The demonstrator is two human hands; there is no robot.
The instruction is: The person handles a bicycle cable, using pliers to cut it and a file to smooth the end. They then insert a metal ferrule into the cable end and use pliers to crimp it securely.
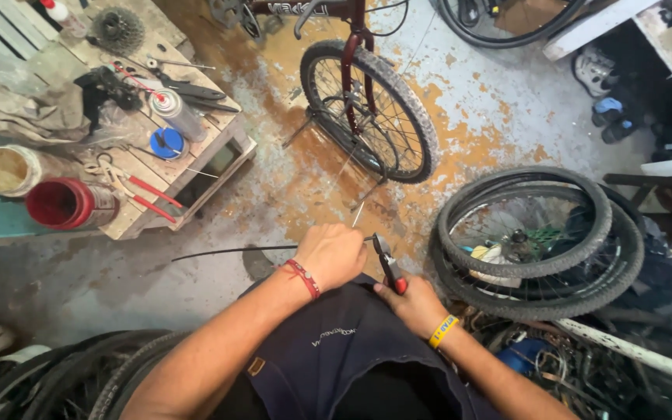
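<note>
Cable (227, 250) — pinched in left hand (334, 253), beside cutters (388, 264).

A worn concrete floor (460, 117) with rusty orange patches; a cluttered wooden pallet counter (219, 148) far left, stacked tyres (538, 233) right, a bicycle (367, 109) far.

Your left hand (334, 255) grips a thin black cable (227, 250), matt like rubber sheathing. Your right hand (414, 305) holds pliers (389, 264): dull dark metal jaws, glossy red plastic on the handles. At ten o'clock, the pallet (196, 167) is rough, bare wood, stained. On it a spray can (177, 113) shines as smooth metal. The floor (476, 117) is rough concrete, with worn orange patches. At three o'clock, tyres (538, 237) look matt, knobbly rubber.
</note>
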